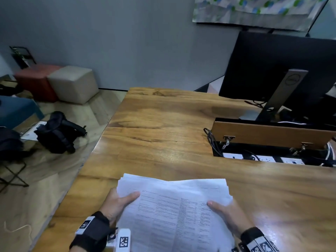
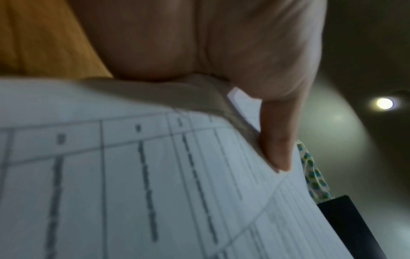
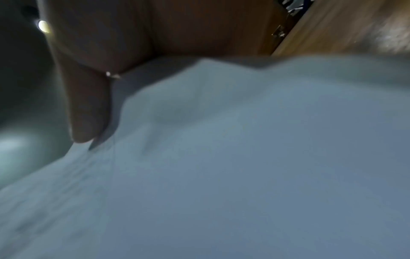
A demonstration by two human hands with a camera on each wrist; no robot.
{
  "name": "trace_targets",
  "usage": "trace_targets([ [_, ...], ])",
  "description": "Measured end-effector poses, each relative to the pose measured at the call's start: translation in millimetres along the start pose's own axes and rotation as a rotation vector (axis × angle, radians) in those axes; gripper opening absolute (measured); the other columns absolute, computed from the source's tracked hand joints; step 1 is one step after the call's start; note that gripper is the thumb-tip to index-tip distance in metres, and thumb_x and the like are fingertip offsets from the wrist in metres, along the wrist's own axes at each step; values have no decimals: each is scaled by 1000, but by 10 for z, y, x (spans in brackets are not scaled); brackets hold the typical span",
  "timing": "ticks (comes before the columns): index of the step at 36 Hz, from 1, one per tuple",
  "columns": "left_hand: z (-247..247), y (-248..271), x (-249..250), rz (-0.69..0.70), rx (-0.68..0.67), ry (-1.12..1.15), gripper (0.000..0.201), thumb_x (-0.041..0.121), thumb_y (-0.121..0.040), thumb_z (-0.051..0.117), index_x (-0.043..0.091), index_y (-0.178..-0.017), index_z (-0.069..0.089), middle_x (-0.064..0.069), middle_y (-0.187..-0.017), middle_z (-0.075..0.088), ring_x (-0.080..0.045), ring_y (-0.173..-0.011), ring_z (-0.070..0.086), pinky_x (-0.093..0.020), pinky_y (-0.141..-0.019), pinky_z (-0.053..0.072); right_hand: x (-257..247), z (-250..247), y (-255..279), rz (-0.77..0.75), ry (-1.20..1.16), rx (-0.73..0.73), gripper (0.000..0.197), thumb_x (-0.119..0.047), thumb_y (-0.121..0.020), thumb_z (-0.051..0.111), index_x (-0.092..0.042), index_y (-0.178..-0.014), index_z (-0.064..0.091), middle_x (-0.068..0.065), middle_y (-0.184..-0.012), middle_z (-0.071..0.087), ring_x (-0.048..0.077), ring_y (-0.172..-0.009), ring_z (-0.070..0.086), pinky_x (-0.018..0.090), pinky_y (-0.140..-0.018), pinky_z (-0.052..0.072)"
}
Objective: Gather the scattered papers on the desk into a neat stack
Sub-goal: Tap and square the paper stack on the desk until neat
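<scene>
A bundle of white printed papers (image 1: 174, 210) is held up over the near edge of the wooden desk (image 1: 163, 128), its sheets slightly fanned at the top. My left hand (image 1: 118, 202) grips the bundle's left edge, thumb on the top sheet. My right hand (image 1: 225, 211) grips the right edge the same way. The left wrist view shows the left hand's thumb (image 2: 277, 140) pressed on the papers (image 2: 133, 184), which carry printed table lines. In the blurred right wrist view the right hand's thumb (image 3: 88, 108) lies on the papers (image 3: 244, 157). The fingers under the sheets are hidden.
A dark monitor (image 1: 280, 70) on a stand is at the back right. In front of it an open cable hatch (image 1: 272, 140) holds sockets and wires. On the floor to the left are a black bag (image 1: 58, 133), cube stools (image 1: 72, 84) and a blue seat.
</scene>
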State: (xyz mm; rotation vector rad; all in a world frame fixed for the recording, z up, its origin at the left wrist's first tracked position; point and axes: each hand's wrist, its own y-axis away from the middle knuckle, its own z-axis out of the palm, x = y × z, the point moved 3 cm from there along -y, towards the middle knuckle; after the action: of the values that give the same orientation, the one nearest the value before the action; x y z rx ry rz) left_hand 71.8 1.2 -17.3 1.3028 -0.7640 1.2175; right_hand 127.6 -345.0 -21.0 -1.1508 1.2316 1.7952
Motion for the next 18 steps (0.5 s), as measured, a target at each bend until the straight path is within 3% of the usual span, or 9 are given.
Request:
trace_targets([
  [3,-30,5,70,39,16,-11,81,44,-40,96,2,-105,72,-17,-106,76,-31,-98,73,-37,-81,58,-83,-17,-5,-32,-2,30,64,-20,-62,92,5,-116,67,24,-110,75,39,-99,73,39,-77,62],
  [6,-28,-8,169,86,22,-8,71,43,-40,96,5,-97,77,-16,-102,77,-29,-93,74,-31,-73,60,-133,-80,5,-22,-35,35,88,-31,-39,100,6,-112,67,28,-109,74,45,-97,72,49,-81,60],
  [10,-65,-54,196,94,72,27,52,24,-62,90,-1,-104,72,-20,-105,75,-40,-101,70,-36,-76,61,-33,-138,71,70,-61,-21,97,-29,-31,102,7,-113,64,27,-108,75,37,-89,75,40,-68,62],
  [12,-79,-60,200,96,84,39,51,22,-65,88,-3,-105,71,-20,-105,75,-41,-102,69,-35,-75,61,83,-163,105,123,-2,-50,96,-26,-35,101,7,-117,64,24,-112,74,36,-95,75,38,-73,62],
  [14,-74,-58,206,99,73,27,60,29,-60,91,-2,-107,71,-19,-105,75,-38,-100,71,-33,-75,61,156,-159,134,175,67,-90,83,-16,-48,95,5,-122,63,21,-115,74,34,-104,73,36,-79,60],
  [18,-70,-91,196,127,58,8,78,42,-46,94,-1,-107,71,-19,-107,75,-34,-99,72,-36,-79,61,157,-80,154,168,92,-110,57,2,-65,79,6,-120,64,21,-115,74,31,-102,74,31,-76,60],
])
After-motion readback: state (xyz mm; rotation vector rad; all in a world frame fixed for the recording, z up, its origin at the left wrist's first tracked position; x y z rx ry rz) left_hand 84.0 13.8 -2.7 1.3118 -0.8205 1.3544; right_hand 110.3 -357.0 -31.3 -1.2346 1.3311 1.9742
